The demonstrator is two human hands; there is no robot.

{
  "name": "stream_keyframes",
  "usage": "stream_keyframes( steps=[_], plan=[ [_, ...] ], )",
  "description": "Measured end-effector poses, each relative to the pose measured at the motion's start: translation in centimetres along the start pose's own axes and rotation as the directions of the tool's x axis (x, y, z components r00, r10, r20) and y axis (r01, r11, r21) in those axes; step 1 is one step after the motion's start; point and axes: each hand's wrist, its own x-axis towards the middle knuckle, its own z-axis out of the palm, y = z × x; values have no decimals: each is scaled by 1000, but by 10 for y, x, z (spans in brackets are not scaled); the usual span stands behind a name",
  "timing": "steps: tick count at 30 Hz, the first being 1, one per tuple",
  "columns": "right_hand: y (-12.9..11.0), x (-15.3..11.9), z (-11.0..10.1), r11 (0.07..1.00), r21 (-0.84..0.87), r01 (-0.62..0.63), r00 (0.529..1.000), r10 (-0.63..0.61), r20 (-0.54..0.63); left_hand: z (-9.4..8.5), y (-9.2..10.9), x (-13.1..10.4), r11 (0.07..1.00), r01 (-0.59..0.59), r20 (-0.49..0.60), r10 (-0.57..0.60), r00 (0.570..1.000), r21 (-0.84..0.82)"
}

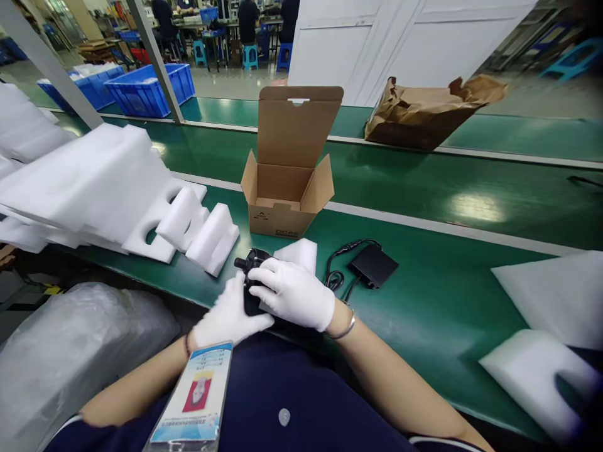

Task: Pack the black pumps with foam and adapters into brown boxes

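Note:
In white gloves, my left hand (235, 317) and my right hand (292, 294) are both on a black device (252, 300) with a short round stub at its top left, close to my body at the table edge. My left hand supports its left side, thumb stretched across the front. From above and the right, the curled fingers of my right hand grip it; they hide much of its shape. Just behind my right hand stands a white foam block (301, 252). To the right lies a flat black box (374, 265) with a coiled black cable (335, 276).
An open cardboard box (276, 220) stands behind my hands. White foam pieces (94, 182) are heaped at left, and more foam (541, 370) lies at right. Farther back are a crumpled brown paper bag (424, 119) and blue crates (153, 91). A plastic bag (89, 358) bulges at lower left.

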Motion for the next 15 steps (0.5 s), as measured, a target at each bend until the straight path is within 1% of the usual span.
stream_keyframes(
  steps=[1, 2, 3, 4, 5, 6, 7, 8, 9, 10, 12, 13, 15],
  plan=[
    [1, 0, 1, 1000, -1, -4, 1000, 4, -7, -14, 16, -1, 976, -99, 11, 99, 995, 193],
    [1, 1, 1, 1000, -4, -5, 1000, 5, -9, -28, 33, 0, 893, -222, 25, 230, 973, 392],
    [1, 2, 1, 1000, -7, -9, 1000, 9, -4, -40, 48, 5, 786, -316, 33, 354, 935, 532],
    [0, 4, 0, 1000, -12, -18, 1000, 19, 8, -49, 61, 12, 705, -367, 24, 445, 895, 607],
    [-1, 6, -1, 999, -18, -33, 999, 33, 30, -56, 70, 21, 690, -376, -11, 486, 874, 619],
    [-3, 10, -2, 998, -29, -53, 997, 55, 59, -59, 75, 30, 724, -356, -55, 476, 877, 591],
    [-5, 13, -3, 996, -44, -77, 993, 81, 91, -61, 76, 39, 780, -315, -90, 426, 900, 541],
    [-7, 17, -5, 993, -63, -96, 987, 104, 124, -60, 74, 46, 831, -264, -99, 354, 930, 489],
    [-8, 20, -6, 991, -84, -107, 981, 119, 156, -59, 70, 51, 865, -217, -81, 282, 956, 452],
    [-10, 24, -8, 989, -103, -110, 974, 128, 186, -58, 64, 53, 884, -184, -42, 223, 974, 429],
    [-11, 29, -11, 986, -127, -107, 963, 135, 235, -58, 52, 51, 910, -146, 73, 127, 989, 388],
    [-11, 32, -12, 986, -128, -103, 957, 134, 259, -60, 46, 48, 932, -116, 126, 77, 989, 344],
    [-8, 40, -13, 988, -121, -99, 944, 131, 303, -66, 35, 44, 978, 4, 194, -46, 980, 208]
  ],
)
